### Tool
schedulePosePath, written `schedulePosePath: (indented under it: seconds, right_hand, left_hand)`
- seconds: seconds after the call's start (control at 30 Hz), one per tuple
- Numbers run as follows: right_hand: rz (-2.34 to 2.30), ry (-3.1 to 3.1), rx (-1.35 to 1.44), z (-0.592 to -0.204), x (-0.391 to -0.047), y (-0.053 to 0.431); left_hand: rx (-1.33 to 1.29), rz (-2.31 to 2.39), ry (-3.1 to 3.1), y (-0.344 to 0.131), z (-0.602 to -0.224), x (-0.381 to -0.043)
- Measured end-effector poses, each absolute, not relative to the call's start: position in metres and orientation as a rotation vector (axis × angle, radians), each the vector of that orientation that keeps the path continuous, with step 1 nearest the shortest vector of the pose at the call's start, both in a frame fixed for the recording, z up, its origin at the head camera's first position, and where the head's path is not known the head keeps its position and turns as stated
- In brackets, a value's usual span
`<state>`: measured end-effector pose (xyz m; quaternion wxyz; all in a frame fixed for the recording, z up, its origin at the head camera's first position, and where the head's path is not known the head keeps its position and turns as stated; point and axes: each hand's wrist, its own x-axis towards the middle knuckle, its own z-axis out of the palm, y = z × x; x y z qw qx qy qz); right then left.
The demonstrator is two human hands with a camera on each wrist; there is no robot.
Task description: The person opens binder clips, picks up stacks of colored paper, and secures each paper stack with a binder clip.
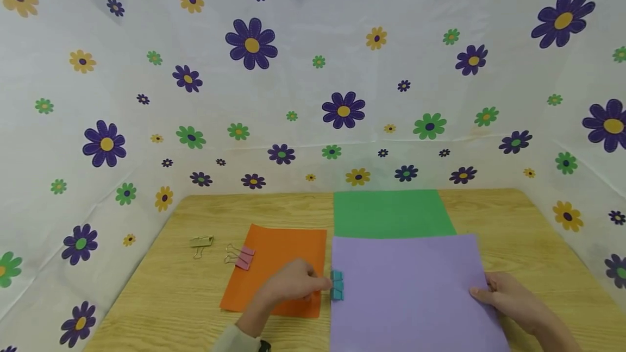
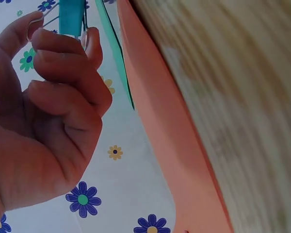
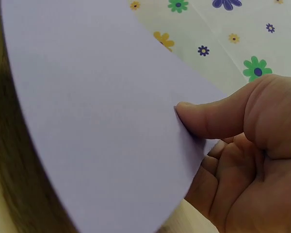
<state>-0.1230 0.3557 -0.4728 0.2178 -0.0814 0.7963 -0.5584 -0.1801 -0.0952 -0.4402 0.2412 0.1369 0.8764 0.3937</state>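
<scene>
My left hand pinches the wire handles of a teal binder clip between thumb and fingertip. In the head view the clip sits at the left edge of a purple sheet of paper. On the sheet's right edge, my right hand holds the paper with its thumb on top and fingers beneath. The sheet bends and is raised off the table in the right wrist view. Under my left forearm lies orange paper, with a pink binder clip on its left edge.
A green sheet lies behind the purple one, partly covered by it. At the left of the wooden table is a gold-coloured binder clip. A white flowered cloth hangs around the back and sides.
</scene>
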Motion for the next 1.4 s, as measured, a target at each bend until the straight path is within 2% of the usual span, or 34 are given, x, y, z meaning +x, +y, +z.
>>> schedulePosePath:
  seconds: [1.4]
  right_hand:
    - [-1.223,2.45,-0.13,-0.47,-0.118,0.341]
  left_hand:
    - [0.466,0.978,2.433,-0.097,-0.443,-0.178]
